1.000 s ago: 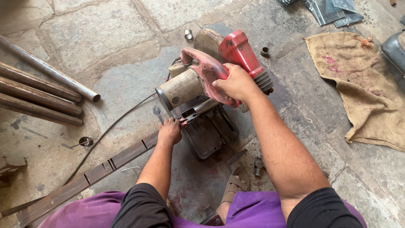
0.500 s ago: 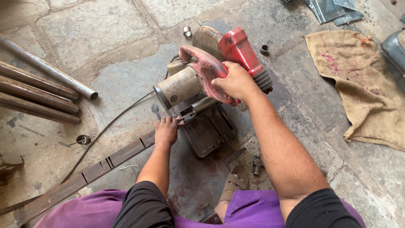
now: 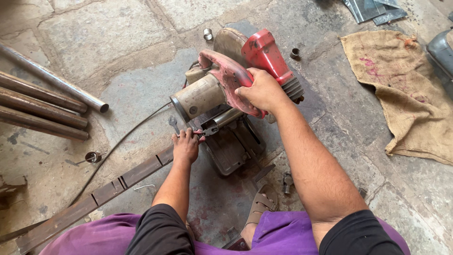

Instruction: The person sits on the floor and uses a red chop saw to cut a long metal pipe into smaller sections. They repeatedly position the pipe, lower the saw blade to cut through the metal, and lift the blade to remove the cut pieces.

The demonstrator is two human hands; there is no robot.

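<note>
From the head view I look straight down at my two hands on a chop saw that sits on the stone floor. My right hand is clenched around the saw's pink-red handle, knuckles up, forearm running back to the lower right. The grey motor drum sticks out to the left of that grip, and the red guard rises just behind it.

My left hand lies palm down on a long flat steel bar, fingers pressed over its end right at the saw's vise; the fingers lie flat on the bar rather than curled around it. The bar runs from the saw base down to the lower left edge, with notches cut across it at intervals. A black cable curves from the saw toward the lower left, crossing near the bar.

To the far left lie several rusty pipes, with one brighter tube above them. A small metal ring sits on the floor below the pipes, and another ring beyond the saw. A burlap sack is spread at right. My sandalled foot rests just under the saw base, purple cloth along the bottom.
</note>
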